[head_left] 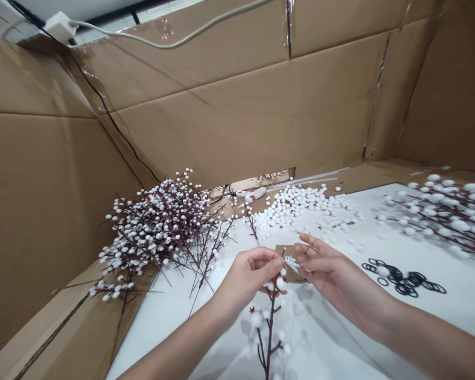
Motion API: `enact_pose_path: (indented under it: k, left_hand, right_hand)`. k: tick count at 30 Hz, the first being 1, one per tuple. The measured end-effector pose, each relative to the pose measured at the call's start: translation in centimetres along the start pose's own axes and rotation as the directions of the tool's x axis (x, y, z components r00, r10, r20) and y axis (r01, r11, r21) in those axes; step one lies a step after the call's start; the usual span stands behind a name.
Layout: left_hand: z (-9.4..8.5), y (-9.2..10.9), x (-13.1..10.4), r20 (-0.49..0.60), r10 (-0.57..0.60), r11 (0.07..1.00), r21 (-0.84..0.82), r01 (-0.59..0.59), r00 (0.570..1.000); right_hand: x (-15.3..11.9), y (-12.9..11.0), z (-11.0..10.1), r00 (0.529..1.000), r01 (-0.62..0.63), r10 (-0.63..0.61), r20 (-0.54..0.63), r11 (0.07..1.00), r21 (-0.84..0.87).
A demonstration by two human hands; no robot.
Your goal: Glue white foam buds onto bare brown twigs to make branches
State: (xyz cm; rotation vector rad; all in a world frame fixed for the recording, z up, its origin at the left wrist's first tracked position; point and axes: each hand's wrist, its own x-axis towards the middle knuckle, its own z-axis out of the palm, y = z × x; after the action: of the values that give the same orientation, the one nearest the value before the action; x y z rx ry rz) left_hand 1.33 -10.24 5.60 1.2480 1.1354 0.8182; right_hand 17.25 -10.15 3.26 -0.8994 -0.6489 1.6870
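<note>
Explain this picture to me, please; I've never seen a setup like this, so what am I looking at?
There is no machine here: these are a person's two bare hands, seen in one picture from a camera worn on the head, looking forward and down. The left hand pinches a brown branch with white berries near its top. The right hand is open beside it, near a cardboard piece; whether it touches anything is unclear. On the white surface lie loose white balls at the back and black rings at the right. A large pile of berry branches sits at the left, and another bunch at the far right. Cardboard walls stand around the area.
</note>
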Motion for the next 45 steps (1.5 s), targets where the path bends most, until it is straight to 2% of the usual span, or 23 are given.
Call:
enact_pose_path:
  k: [2,4,10,13,16,20,26,32,38,45]
  left_hand:
    - [0.1,-0.2,0.0,0.011,0.005,0.999,0.039,-0.005,1.000]
    - [0.1,-0.4,0.0,0.025,0.011,0.999,0.053,-0.012,1.000]
    - [0.5,-0.9,0.0,0.058,0.037,0.999,-0.015,-0.036,0.998]
    - [0.7,-1.2,-0.1,0.069,0.041,0.999,-0.032,-0.039,0.997]
    - [0.8,-1.4,-0.1,0.126,0.057,0.997,-0.067,-0.049,0.990]
    - [1.1,-1.5,-0.2,0.162,0.074,0.997,-0.044,-0.068,0.984]
    - [1.4,-1.6,-0.3,0.100,0.100,0.995,0.006,-0.102,0.990]
    - [1.3,-1.7,-0.2,0.037,0.131,0.991,-0.001,-0.131,0.991]
    - [1.3,-1.4,-0.1,0.000,0.130,0.990,-0.064,-0.129,0.992]
    - [1.3,-1.5,-0.3,-0.014,0.126,0.991,-0.049,-0.127,0.992]
  right_hand:
    - [0.4,-0.1,-0.2,0.999,-0.029,0.029,-0.025,1.000,0.012]
    - [0.7,-0.1,-0.4,1.000,-0.015,0.015,-0.001,1.000,0.014]
    - [1.0,0.2,-0.7,0.995,0.051,-0.047,0.091,0.998,-0.034]
    - [1.1,0.4,-0.8,0.995,0.054,-0.051,0.088,0.998,-0.033]
    - [1.1,0.5,-0.9,0.996,0.066,-0.061,0.068,0.996,-0.060]
    - [1.0,0.5,-0.9,0.990,0.109,-0.097,0.105,0.987,-0.120]
    - [0.6,0.6,-0.6,0.977,0.071,-0.052,0.205,0.994,-0.087]
    - [0.4,0.3,-0.3,0.960,0.041,0.006,0.280,0.986,-0.159]
    - [0.6,0.4,-0.4,0.966,0.095,-0.058,0.253,0.986,-0.138]
    - [0.5,0.6,-0.5,0.949,0.144,-0.101,0.300,0.982,-0.125]
